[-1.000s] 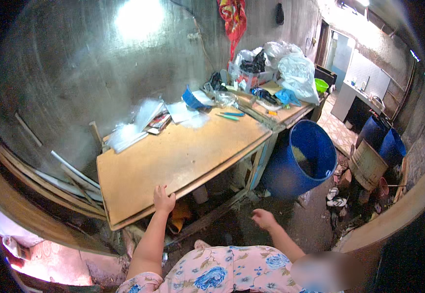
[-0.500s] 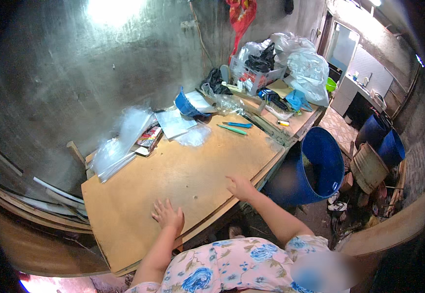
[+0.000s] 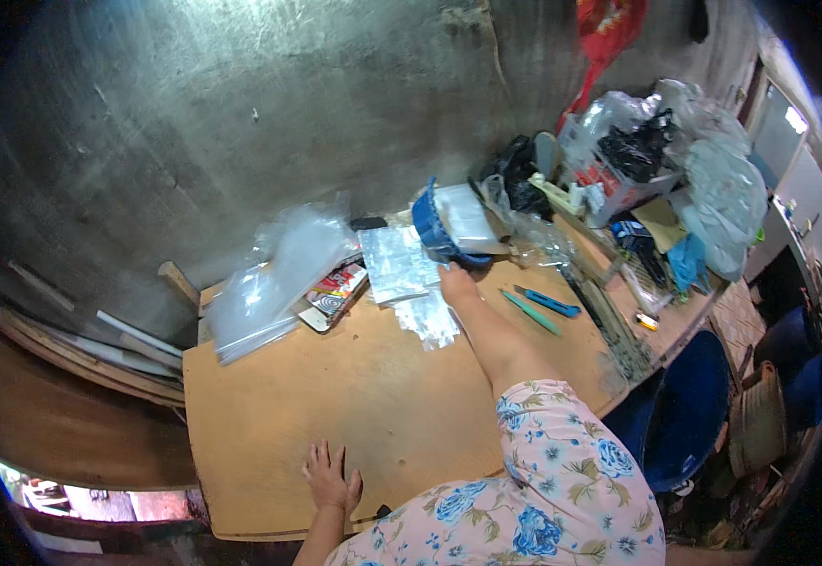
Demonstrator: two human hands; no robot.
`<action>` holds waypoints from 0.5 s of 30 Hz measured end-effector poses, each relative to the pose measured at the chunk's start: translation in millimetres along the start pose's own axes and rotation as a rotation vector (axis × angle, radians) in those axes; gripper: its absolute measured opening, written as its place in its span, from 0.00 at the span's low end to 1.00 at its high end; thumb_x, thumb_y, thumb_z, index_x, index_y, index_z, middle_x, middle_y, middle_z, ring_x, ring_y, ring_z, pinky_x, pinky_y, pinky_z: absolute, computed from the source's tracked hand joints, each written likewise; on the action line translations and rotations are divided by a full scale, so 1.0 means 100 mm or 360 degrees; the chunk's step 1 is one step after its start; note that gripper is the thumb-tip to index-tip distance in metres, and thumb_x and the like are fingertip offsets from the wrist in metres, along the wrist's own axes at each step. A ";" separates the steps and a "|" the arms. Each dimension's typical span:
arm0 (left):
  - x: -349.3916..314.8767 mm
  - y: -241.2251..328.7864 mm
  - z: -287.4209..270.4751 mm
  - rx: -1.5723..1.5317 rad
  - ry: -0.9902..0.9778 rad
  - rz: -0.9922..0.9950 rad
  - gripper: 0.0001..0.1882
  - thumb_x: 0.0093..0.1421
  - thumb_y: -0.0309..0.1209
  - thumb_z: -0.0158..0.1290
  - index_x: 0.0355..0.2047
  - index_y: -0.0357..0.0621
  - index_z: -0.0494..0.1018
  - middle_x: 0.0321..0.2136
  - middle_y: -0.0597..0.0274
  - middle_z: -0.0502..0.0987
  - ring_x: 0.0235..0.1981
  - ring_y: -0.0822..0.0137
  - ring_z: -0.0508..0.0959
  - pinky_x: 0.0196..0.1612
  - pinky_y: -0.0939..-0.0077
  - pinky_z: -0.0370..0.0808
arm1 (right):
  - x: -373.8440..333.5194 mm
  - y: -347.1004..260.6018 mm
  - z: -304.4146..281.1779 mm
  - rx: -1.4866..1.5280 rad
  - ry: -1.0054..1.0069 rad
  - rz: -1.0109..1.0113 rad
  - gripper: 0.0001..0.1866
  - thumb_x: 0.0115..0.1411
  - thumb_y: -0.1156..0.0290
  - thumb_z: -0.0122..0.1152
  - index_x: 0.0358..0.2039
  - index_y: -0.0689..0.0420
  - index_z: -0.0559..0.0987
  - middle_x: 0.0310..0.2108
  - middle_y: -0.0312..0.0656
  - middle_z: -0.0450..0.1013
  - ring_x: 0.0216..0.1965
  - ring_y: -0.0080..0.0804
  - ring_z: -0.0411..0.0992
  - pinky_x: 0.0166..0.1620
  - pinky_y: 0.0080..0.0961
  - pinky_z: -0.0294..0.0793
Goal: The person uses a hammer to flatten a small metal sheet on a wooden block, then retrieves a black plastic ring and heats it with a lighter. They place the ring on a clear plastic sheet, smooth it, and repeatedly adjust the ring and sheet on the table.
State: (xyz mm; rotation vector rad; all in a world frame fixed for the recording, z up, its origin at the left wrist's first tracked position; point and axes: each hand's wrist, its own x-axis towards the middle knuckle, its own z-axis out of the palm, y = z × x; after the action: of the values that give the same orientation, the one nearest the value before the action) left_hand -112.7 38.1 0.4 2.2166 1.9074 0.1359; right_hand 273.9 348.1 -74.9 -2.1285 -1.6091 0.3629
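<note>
My left hand (image 3: pixel 333 483) lies flat near the front edge of the wooden board (image 3: pixel 279 406), fingers spread, holding nothing. Stretched across the board, my right hand (image 3: pixel 458 282) is at the right edge of a stack of shiny silvery plastic sheets (image 3: pixel 397 264), just below a blue plastic basin (image 3: pixel 427 222). Its fingertips are too small and blurred to show whether they grip the sheets. The basin is tipped on its side, with a pale packet (image 3: pixel 465 215) at its mouth. Right of that hand lie a green pointed tool (image 3: pixel 531 313) and a blue utility knife (image 3: pixel 548 301).
Clear plastic bags (image 3: pixel 284 274) and a dark printed box (image 3: pixel 335 297) lie at the board's back left. A crate (image 3: pixel 623 193) with bags stands back right, near a yellow lighter (image 3: pixel 647 322). Blue barrels (image 3: pixel 689 406) stand beyond the right edge. A grey wall (image 3: pixel 269 141) rises behind.
My right hand has moved from the board's front right edge to the silvery sheets by the basin. My left hand stays flat on the board. The view has shifted.
</note>
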 end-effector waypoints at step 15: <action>0.08 0.04 0.06 -0.0135 0.0057 0.0020 0.30 0.41 0.33 0.52 0.49 0.49 0.65 0.58 0.49 0.55 0.60 0.48 0.51 0.58 0.45 0.45 | -0.35 -0.49 -0.60 0.0116 0.0951 -0.0717 0.02 0.43 0.74 0.56 0.19 0.56 0.72 0.24 0.45 0.67 0.27 0.43 0.68 0.30 0.36 0.69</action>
State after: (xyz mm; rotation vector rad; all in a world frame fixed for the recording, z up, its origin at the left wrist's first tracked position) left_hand -105.9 45.2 -5.5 2.1855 1.8698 0.2550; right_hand 250.6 314.2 -0.6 -1.5424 -1.5990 -0.3261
